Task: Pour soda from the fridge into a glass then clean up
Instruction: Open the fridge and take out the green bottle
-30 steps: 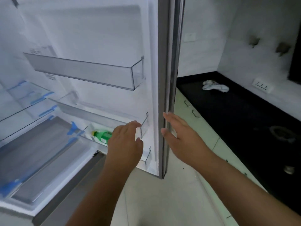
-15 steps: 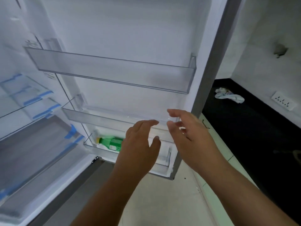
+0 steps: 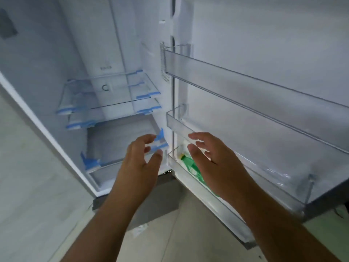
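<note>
The fridge stands wide open, its door (image 3: 264, 53) swung out to the right. A green soda bottle (image 3: 190, 164) lies in the lowest door bin (image 3: 245, 197); my right hand covers its lower half. My right hand (image 3: 213, 167) hovers just above the bottle with fingers spread and relaxed, holding nothing. My left hand (image 3: 141, 163) floats beside it, in front of the fridge's lower compartment, fingers loosely curved and empty. No glass is in view.
Two clear door bins (image 3: 255, 95) sit above the bottle's bin. Glass shelves with blue tape (image 3: 113, 99) fill the fridge interior, and a drawer cover (image 3: 120, 140) lies below them. Pale floor tiles (image 3: 34, 205) spread to the left and beneath my arms.
The view has swung left, so the fridge interior now shows and the dark counter is gone. My right hand moved from near the door's edge to above the green bottle.
</note>
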The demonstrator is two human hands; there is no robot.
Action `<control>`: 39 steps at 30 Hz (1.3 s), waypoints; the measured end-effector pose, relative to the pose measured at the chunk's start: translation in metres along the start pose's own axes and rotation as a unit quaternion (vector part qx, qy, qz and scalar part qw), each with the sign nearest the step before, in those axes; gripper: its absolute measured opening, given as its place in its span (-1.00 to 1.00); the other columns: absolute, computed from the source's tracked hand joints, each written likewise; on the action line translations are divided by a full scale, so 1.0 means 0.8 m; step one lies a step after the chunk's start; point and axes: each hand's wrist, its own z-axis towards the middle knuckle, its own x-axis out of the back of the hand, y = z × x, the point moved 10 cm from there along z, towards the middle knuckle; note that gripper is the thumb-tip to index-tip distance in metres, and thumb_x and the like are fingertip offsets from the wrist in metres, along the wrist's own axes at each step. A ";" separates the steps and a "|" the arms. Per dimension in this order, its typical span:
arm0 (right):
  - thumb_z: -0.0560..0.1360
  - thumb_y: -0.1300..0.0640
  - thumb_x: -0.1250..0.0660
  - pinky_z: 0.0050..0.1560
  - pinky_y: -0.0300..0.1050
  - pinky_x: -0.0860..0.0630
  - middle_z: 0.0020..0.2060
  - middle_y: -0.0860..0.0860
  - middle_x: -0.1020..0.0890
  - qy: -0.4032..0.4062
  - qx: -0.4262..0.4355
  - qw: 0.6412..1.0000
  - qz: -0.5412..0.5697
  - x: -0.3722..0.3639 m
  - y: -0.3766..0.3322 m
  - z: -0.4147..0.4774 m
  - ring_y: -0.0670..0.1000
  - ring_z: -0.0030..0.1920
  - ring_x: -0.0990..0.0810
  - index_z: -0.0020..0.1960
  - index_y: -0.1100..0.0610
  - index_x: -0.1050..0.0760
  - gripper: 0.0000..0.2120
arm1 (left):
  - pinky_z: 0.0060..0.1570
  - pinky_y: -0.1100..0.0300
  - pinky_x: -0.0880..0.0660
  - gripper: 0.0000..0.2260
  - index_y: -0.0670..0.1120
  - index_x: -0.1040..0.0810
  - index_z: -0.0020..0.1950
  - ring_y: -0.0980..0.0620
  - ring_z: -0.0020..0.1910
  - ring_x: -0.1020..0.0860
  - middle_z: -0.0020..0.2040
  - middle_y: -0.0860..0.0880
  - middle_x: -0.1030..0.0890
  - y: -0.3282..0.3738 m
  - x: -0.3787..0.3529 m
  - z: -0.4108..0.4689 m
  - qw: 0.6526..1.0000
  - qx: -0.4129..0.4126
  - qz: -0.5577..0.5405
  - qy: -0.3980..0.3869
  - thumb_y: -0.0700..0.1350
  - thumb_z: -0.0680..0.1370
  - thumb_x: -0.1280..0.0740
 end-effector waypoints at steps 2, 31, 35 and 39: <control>0.63 -0.14 -0.18 0.34 -0.22 -0.42 0.36 -0.19 -0.51 -0.037 0.029 0.999 -0.002 -0.023 -0.005 0.010 -0.17 0.32 -0.49 0.40 -0.13 -0.42 -0.65 | 0.15 0.21 -0.39 -0.73 0.19 -0.40 0.34 0.16 0.30 -0.46 0.36 0.12 -0.44 -0.014 0.031 -0.019 0.998 0.034 0.003 0.043 0.00 0.64 -0.26; 0.63 -0.12 -0.20 0.19 -0.17 -0.40 0.21 -0.14 -0.51 -0.126 -0.079 0.983 -0.107 -0.167 0.123 0.075 -0.14 0.15 -0.46 0.38 -0.05 -0.42 -0.65 | 0.29 0.17 -0.30 -0.71 0.14 -0.42 0.35 0.15 0.33 -0.38 0.44 0.08 -0.38 -0.165 0.014 0.044 0.985 0.111 0.088 -0.093 0.01 0.64 -0.28; 0.63 -0.04 -0.25 0.31 -0.02 -0.43 0.20 -0.07 -0.54 -0.070 -0.135 0.982 -0.108 -0.167 0.144 0.084 -0.04 0.21 -0.51 0.36 0.01 -0.46 -0.67 | 0.23 0.21 -0.28 -0.70 0.12 -0.41 0.36 0.14 0.33 -0.37 0.41 0.09 -0.41 -0.176 -0.016 0.083 0.979 0.066 0.094 -0.168 0.01 0.63 -0.29; 0.64 -0.01 -0.24 0.21 -0.07 -0.42 0.09 -0.10 -0.45 -0.059 -0.180 0.974 -0.126 -0.164 0.168 0.095 -0.02 0.11 -0.51 0.35 0.04 -0.46 -0.69 | 0.19 0.25 -0.28 -0.67 0.07 -0.42 0.41 0.16 0.27 -0.39 0.39 0.07 -0.43 -0.177 -0.035 0.114 0.974 0.048 0.087 -0.203 0.00 0.63 -0.29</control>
